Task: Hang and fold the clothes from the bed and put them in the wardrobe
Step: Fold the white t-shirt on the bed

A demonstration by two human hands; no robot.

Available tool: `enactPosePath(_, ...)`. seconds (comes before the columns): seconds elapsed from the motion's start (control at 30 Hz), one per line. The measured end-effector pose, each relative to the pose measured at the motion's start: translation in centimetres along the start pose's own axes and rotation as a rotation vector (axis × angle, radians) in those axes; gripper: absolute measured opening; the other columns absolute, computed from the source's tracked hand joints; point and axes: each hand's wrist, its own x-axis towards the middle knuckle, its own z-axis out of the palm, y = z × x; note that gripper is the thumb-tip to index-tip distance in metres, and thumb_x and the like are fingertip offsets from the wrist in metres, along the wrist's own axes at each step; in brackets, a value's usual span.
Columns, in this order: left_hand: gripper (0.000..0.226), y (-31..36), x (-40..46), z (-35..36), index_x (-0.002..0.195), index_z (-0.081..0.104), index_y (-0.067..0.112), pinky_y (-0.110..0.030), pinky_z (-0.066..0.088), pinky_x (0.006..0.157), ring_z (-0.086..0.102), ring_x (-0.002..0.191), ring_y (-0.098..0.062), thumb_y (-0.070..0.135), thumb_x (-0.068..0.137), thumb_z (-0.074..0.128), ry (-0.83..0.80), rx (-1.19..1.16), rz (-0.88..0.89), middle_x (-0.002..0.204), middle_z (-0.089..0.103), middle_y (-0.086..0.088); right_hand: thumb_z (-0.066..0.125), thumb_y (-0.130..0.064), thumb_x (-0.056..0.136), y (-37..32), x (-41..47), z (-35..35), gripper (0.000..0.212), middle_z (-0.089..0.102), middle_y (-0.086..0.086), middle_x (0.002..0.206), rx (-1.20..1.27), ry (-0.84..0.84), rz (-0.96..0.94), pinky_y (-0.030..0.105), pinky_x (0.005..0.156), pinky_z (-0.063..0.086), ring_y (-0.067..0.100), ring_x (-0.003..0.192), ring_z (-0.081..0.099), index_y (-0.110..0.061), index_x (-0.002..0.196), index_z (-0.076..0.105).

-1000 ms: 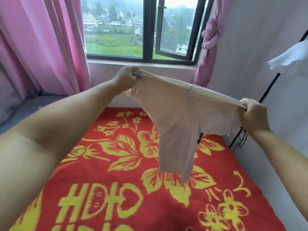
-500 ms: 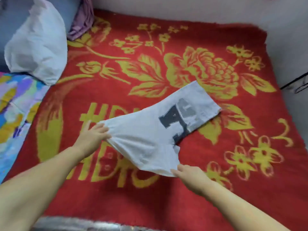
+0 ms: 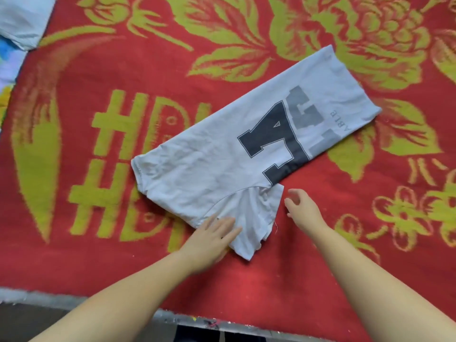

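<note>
Red blanket [image 3: 103,255] with yellow-green flowers, leaves and large block lettering covers the bed, filling almost the whole view. Near edge of the bed shows as a pale grey strip [image 3: 37,296] along the bottom left.

White T-shirt [image 3: 212,169] lies flat on the blanket, roughly centre, folded lengthwise into a long band running diagonally from near-left to far-right. Dark navy and grey block letters printed on the far-right half; small word "ABLE" beside them. One short sleeve [image 3: 254,218] sticks out from the band's near side, wrinkled, pointing toward the person.

Left hand [image 3: 209,240]: palm down, fingers straight and together, pressing flat on the near-left edge of the sleeve. Grasping nothing.

Right hand [image 3: 303,208]: just right of the sleeve's edge, over the red blanket, apart from the cloth. Fingers loosely curled, relaxed, holding nothing. Whether it touches the blanket cannot be told.

Both bare forearms reach in from the near edge.

Far-left corner: a pale blue-white cloth [image 3: 22,18] lying on the blanket's edge, only partly in view. Just below it, at the left border, a sliver of multicoloured fabric [image 3: 6,60], blue and yellow patches, too cropped to identify.
</note>
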Motion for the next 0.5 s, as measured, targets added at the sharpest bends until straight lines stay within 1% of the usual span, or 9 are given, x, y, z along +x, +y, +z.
enactPosePath(0.07, 0.069, 2.7, 2.4, 0.8, 0.119, 0.067, 0.017, -0.03, 0.054, 0.081, 0.066, 0.1, -0.019, 0.047, 0.058, 0.079, -0.032, -0.06, -0.024, 0.116, 0.067, -0.004, 0.051, -0.01, 0.09, -0.6, 1.0, 0.9, 0.033, 0.059, 0.015, 0.116, 0.014, -0.005, -0.002, 0.039, 0.092, 0.046, 0.034, 0.106, 0.058, -0.01, 0.123, 0.054)
enactPosePath(0.1, 0.073, 3.8, 3.4, 1.0, 0.118, 0.067, 0.017, -0.027, 0.053, 0.076, 0.067, 0.096, -0.018, 0.054, 0.056, 0.08, -0.045, -0.09, -0.079, 0.113, 0.067, -0.003, 0.051, -0.008, 0.089, -0.7, 1.3, 1.4, 0.033, 0.056, 0.016, 0.115, -0.029, 0.054, -0.045, 0.037, 0.088, 0.044, 0.034, 0.105, 0.056, -0.011, 0.121, 0.053)
enactPosePath(0.17, 0.079, 5.5, 5.2, 1.2, 0.117, 0.067, 0.015, -0.026, 0.051, 0.07, 0.066, 0.093, -0.017, 0.064, 0.056, 0.076, -0.067, -0.133, -0.243, 0.108, 0.067, 0.0, 0.051, -0.006, 0.088, -0.7, 1.1, 2.1, 0.031, 0.05, 0.016, 0.114, -0.124, 0.247, -0.149, 0.04, 0.084, 0.04, 0.034, 0.105, 0.049, -0.011, 0.118, 0.053)
enactPosePath(0.2, 0.079, 6.0, 6.0, 1.1, 0.117, 0.066, 0.015, -0.028, 0.05, 0.069, 0.065, 0.094, -0.017, 0.067, 0.058, 0.073, -0.087, -0.143, -0.339, 0.108, 0.066, 0.0, 0.051, -0.005, 0.088, -0.7, 1.0, 2.3, 0.029, 0.05, 0.016, 0.113, -0.125, 0.308, -0.187, 0.041, 0.084, 0.04, 0.034, 0.105, 0.049, -0.01, 0.116, 0.053)
enactPosePath(0.23, 0.077, 6.3, 6.7, 1.1, 0.12, 0.063, 0.015, -0.031, 0.049, 0.07, 0.062, 0.097, -0.017, 0.066, 0.063, 0.069, -0.111, -0.146, -0.43, 0.111, 0.064, 0.001, 0.05, -0.005, 0.088, -0.5, 1.0, 2.6, 0.026, 0.052, 0.015, 0.113, -0.098, 0.299, -0.2, 0.041, 0.084, 0.04, 0.034, 0.105, 0.051, -0.009, 0.113, 0.055)
enactPosePath(0.33, 0.049, 6.2, 8.4, 1.6, 0.125, 0.047, 0.018, -0.037, 0.038, 0.08, 0.048, 0.112, -0.021, 0.046, 0.085, 0.052, -0.181, -0.206, -0.611, 0.119, 0.049, -0.001, 0.055, -0.014, 0.09, 0.3, 0.9, 3.7, 0.02, 0.065, 0.011, 0.106, -0.101, -0.005, -0.12, 0.036, 0.085, 0.043, 0.029, 0.102, 0.059, -0.007, 0.108, 0.06)
enactPosePath(0.4, 0.034, 5.8, 8.8, 2.1, 0.119, 0.047, 0.018, -0.037, 0.035, 0.083, 0.045, 0.113, -0.021, 0.032, 0.088, 0.048, -0.13, -0.308, -0.653, 0.116, 0.048, -0.001, 0.06, -0.024, 0.09, 0.7, 0.6, 4.0, 0.017, 0.065, 0.004, 0.091, -0.089, -0.114, -0.088, 0.034, 0.078, 0.043, 0.023, 0.091, 0.06, -0.01, 0.099, 0.06)
enactPosePath(0.43, 0.031, 5.6, 8.6, 2.2, 0.117, 0.048, 0.018, -0.036, 0.033, 0.084, 0.045, 0.113, -0.02, 0.028, 0.088, 0.049, -0.1, -0.376, -0.665, 0.115, 0.049, 0.0, 0.062, -0.026, 0.089, 0.6, 0.6, 4.0, 0.014, 0.06, 0.0, 0.078, -0.076, -0.139, -0.095, 0.033, 0.071, 0.04, 0.021, 0.081, 0.056, -0.014, 0.085, 0.058)
enactPosePath(0.5, 0.032, 5.3, 7.6, 2.2, 0.119, 0.05, 0.016, -0.036, 0.033, 0.089, 0.045, 0.113, -0.019, 0.018, 0.087, 0.05, -0.045, -0.554, -0.66, 0.116, 0.051, 0.0, 0.062, -0.023, 0.089, 0.5, 0.4, 3.6, 0.034, 0.041, -0.005, 0.06, -0.053, -0.19, -0.171, 0.032, 0.059, 0.03, 0.015, 0.063, 0.041, -0.018, 0.063, 0.041)
